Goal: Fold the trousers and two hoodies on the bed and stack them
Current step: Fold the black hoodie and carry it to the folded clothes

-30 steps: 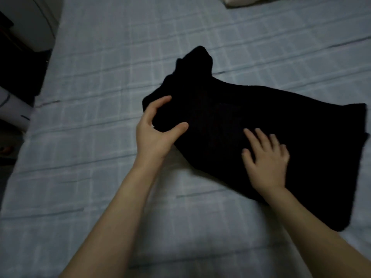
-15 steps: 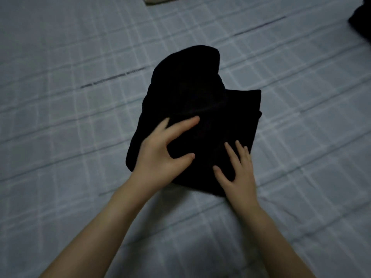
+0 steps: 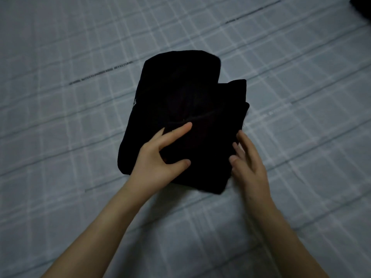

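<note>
A black garment (image 3: 180, 101) lies folded into a compact bundle in the middle of the bed; which of the clothes it is I cannot tell. My left hand (image 3: 162, 157) rests on its near part with fingers spread and thumb out, pressing the cloth flat. My right hand (image 3: 248, 159) is at the bundle's right edge, fingers straight and touching the side of the folded layers. Another dark piece of clothing (image 3: 361, 5) shows only as a corner at the top right.
The bed is covered by a pale grey-blue checked sheet (image 3: 80, 117) that fills the whole view, with bare sheet on all sides of the bundle.
The long spread garment has been folded over into a compact bundle. My right hand moved from on top of the cloth to its right edge. My left hand now lies on the bundle.
</note>
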